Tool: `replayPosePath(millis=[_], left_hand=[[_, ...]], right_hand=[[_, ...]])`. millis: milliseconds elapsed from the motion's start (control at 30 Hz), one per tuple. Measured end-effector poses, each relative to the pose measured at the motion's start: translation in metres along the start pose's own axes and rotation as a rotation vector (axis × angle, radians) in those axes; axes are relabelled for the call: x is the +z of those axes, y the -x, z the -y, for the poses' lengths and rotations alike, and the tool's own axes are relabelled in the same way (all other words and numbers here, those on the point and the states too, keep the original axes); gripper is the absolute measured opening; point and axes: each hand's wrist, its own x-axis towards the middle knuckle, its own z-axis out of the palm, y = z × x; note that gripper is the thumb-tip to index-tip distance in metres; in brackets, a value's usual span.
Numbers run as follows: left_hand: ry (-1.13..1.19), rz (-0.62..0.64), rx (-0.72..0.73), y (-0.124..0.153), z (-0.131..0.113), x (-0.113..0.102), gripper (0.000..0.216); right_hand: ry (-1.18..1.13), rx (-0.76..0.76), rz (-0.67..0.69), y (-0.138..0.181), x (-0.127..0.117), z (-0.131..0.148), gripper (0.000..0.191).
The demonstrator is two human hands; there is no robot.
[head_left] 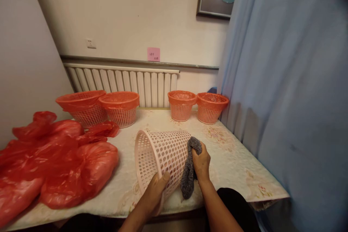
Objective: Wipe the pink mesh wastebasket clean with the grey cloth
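A pale pink perforated plastic basket (pixel 170 152) lies tilted on its side above the near part of the table, its open mouth facing left. My left hand (pixel 154 194) grips its rim, thumb on the outer wall and the other fingers hidden. In my right hand (pixel 201 161) is a bunched dark grey cloth (pixel 188 174), pressed against the basket's base end. Part of the cloth hangs down below the fingers.
Red-lined baskets stand at the back: two on the left (pixel 119 110) and two on the right (pixel 181 107). Several red plastic bags (pixel 73 163) heap on the left of the table (pixel 231 166). A blue curtain (pixel 285 79) hangs along the right; a radiator (pixel 136 83) is behind.
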Motion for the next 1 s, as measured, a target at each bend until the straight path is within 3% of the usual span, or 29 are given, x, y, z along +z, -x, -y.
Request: replayPosePath(millis=[500,800,900,1000], left_hand=[[0.036,0.024,0.004,0.002,0.001,-0.004,0.059],[0.212,-0.152,-0.067,-0.004,-0.018,0.007,0.068],[0.200,-0.156,-0.100,-0.006,-0.018,0.008,0.067],[0.132,-0.173,-0.063,-0.008,-0.009,0.001,0.066]], right_hand=[[0.000,-0.013,0.001,0.002,0.001,0.001,0.048],[-0.005,-0.025,-0.011,0.003,0.007,0.000,0.051],[-0.056,-0.093,0.031,0.019,0.009,0.013,0.051],[-0.145,-0.310,0.155,0.049,0.007,0.040,0.056]])
